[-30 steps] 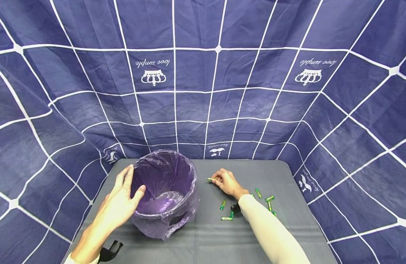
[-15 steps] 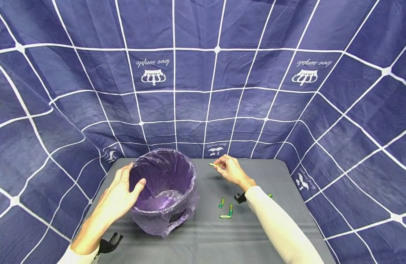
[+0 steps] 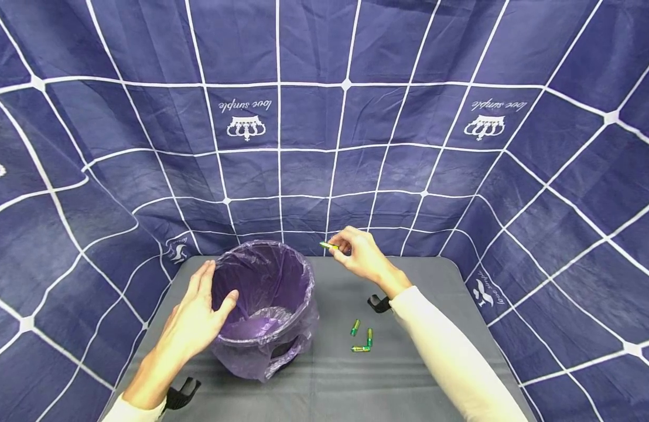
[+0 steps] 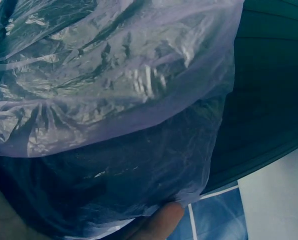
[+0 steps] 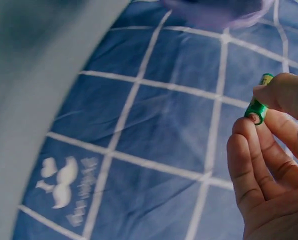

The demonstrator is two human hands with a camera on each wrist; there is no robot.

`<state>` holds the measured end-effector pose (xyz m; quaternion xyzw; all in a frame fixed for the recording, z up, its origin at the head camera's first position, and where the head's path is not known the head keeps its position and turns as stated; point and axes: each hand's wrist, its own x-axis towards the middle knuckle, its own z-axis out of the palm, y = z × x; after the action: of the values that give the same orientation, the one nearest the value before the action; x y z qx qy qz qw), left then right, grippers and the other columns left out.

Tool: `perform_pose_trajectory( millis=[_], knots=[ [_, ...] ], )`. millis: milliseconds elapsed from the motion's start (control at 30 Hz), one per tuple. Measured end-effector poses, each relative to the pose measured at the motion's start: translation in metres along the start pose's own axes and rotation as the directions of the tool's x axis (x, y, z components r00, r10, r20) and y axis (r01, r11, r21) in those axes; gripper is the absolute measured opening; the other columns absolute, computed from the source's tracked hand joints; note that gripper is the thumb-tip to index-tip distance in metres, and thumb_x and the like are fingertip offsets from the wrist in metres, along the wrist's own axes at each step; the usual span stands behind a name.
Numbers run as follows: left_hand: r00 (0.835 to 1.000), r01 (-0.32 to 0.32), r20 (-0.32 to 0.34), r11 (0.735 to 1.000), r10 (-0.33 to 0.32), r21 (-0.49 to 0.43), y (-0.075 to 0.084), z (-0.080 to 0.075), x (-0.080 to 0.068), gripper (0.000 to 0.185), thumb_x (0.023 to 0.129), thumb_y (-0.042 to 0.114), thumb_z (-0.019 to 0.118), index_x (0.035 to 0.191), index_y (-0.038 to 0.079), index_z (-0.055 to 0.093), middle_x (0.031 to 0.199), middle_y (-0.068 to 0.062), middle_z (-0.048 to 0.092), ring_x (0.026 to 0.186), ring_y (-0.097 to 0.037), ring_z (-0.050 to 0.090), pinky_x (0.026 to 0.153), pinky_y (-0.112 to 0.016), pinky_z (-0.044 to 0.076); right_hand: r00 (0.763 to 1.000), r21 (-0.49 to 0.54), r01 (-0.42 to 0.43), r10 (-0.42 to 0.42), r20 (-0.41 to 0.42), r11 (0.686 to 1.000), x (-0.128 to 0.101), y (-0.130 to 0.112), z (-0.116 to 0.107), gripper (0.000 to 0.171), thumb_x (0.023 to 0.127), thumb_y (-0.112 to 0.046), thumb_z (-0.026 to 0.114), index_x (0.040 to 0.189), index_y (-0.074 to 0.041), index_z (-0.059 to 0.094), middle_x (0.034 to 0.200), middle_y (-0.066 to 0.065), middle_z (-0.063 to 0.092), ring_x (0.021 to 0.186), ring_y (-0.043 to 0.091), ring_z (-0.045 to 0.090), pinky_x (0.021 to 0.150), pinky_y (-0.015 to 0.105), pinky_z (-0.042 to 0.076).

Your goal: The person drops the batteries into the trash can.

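Observation:
A round bin [image 3: 307, 275] lined with a translucent purple plastic bag stands on the table, left of centre. My left hand [image 3: 198, 310] rests at its left rim, fingers extended along the outside and thumb pointing over the opening. In the left wrist view, the bag [image 4: 129, 100] hangs over the dark bin wall [image 4: 269, 85], one fingertip [image 4: 168, 219] beside its edge. Right of the bin, my right hand [image 3: 358, 252] is raised above the table's far part. It pinches a small green and yellow battery [image 3: 327, 245] between thumb and fingers; the right wrist view shows the battery's end [image 5: 255, 118].
Three green batteries lie right of the bin: one upper [image 3: 355, 327], one at right [image 3: 369, 336], one lower [image 3: 360, 349]. The right forearm [image 3: 446, 351] covers the table's right side. Blue gridded cloth [image 3: 314, 117] walls the grey table [image 3: 335, 392].
My right hand has lifted the battery off the table and carried it up and slightly left. The batteries at right became hidden behind the forearm. My left hand stays at the rim.

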<state>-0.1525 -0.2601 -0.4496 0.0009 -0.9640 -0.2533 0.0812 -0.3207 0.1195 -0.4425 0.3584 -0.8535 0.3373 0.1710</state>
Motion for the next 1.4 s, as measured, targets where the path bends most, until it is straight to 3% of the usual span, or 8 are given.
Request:
perform_pose_trajectory(
  millis=[200, 533, 733, 1167, 1400],
  knots=[
    [1.0, -0.013, -0.001, 1.0, 0.013, -0.02, -0.001, 0.001, 0.0, 0.099, 0.117, 0.058, 0.061, 0.186, 0.002, 0.017, 0.192, -0.026, 0.02, 0.157, -0.07, 0.048, 0.114, -0.087, 0.049, 0.993, -0.01, 0.113, -0.112, 0.039, 0.994, 0.02, -0.039, -0.006, 0.012, 0.102, -0.006, 0.087, 0.113, -0.004, 0.085, 0.1, 0.008, 0.079, 0.087, 0.019, 0.077, 0.082, 0.032, 0.068],
    [1.0, -0.02, 0.017, 1.0, 0.02, -0.004, 0.002, 0.0, 0.002, 0.099, 0.118, 0.058, 0.059, 0.187, 0.003, 0.013, 0.192, -0.026, 0.018, 0.15, -0.075, 0.052, 0.113, -0.087, 0.049, 0.97, -0.041, 0.181, -0.171, 0.175, 0.983, 0.045, -0.09, 0.0, 0.012, 0.105, -0.009, 0.084, 0.116, -0.005, 0.084, 0.107, 0.007, 0.08, 0.093, 0.016, 0.078, 0.088, 0.017, 0.063],
    [0.999, -0.022, 0.023, 1.0, 0.022, 0.004, 0.002, 0.0, 0.002, 0.1, 0.118, 0.058, 0.059, 0.186, 0.0, 0.014, 0.192, -0.027, 0.018, 0.151, -0.075, 0.051, 0.112, -0.088, 0.049, 0.949, -0.065, 0.214, -0.191, 0.251, 0.975, 0.059, -0.11, 0.008, 0.014, 0.107, -0.01, 0.081, 0.119, -0.006, 0.085, 0.109, 0.008, 0.08, 0.094, 0.016, 0.079, 0.087, 0.016, 0.061],
    [0.998, -0.018, 0.056, 1.0, 0.017, 0.024, 0.0, -0.002, 0.003, 0.1, 0.12, 0.062, 0.051, 0.185, -0.003, 0.011, 0.191, -0.03, 0.016, 0.155, -0.072, 0.049, 0.11, -0.09, 0.048, 0.924, -0.113, 0.22, -0.17, 0.344, 0.969, 0.084, -0.131, 0.036, 0.013, 0.107, -0.015, 0.083, 0.118, -0.009, 0.085, 0.112, 0.006, 0.079, 0.096, 0.014, 0.078, 0.085, 0.018, 0.059],
    [0.996, 0.013, 0.085, 0.999, -0.018, 0.049, 0.003, -0.009, 0.006, 0.103, 0.117, 0.072, 0.049, 0.186, 0.003, 0.015, 0.191, -0.028, 0.02, 0.146, -0.076, 0.054, 0.106, -0.088, 0.051, 0.906, -0.142, 0.188, -0.116, 0.407, 0.972, 0.085, -0.133, 0.04, 0.017, 0.11, -0.02, 0.081, 0.122, -0.009, 0.086, 0.118, 0.006, 0.08, 0.105, 0.015, 0.081, 0.092, 0.018, 0.061]
  ],
)
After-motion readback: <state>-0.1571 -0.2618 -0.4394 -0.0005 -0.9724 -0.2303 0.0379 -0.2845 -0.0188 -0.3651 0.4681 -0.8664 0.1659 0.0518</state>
